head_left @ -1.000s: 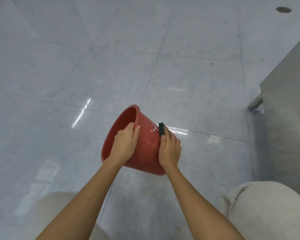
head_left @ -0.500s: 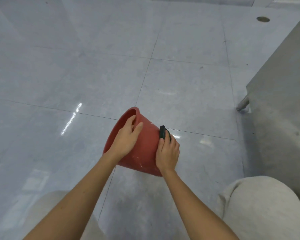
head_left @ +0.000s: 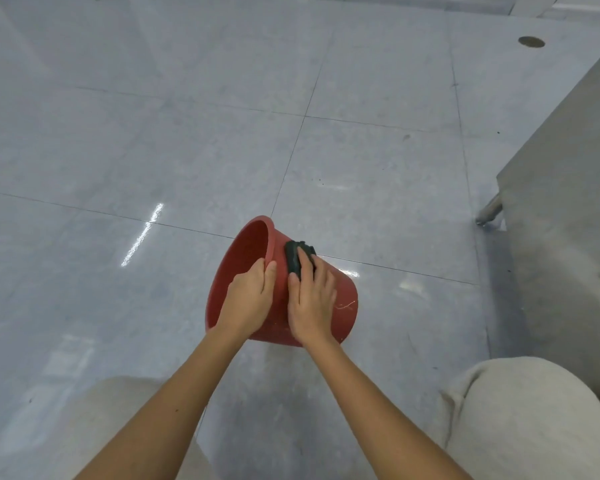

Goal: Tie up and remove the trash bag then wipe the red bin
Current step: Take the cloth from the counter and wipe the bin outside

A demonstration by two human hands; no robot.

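Observation:
The red bin (head_left: 340, 299) lies tipped on its side just above the floor, its mouth facing left and away. My left hand (head_left: 248, 299) grips the rim, fingers curled into the opening and thumb on the outer wall. With its fingers laid flat, my right hand (head_left: 312, 299) presses a dark green cloth (head_left: 293, 258) against the bin's outer wall near the rim. No trash bag is in view.
Grey tiled floor (head_left: 153, 150) stretches all around. A stainless-steel cabinet (head_left: 568, 202) with a round leg stands at the right. A floor drain (head_left: 531, 41) sits far right at the back. My knees in light trousers (head_left: 527, 420) fill the bottom corners.
My right hand has slid the cloth along the wall toward the rim, next to my left hand. The bin has turned so more of its base end shows.

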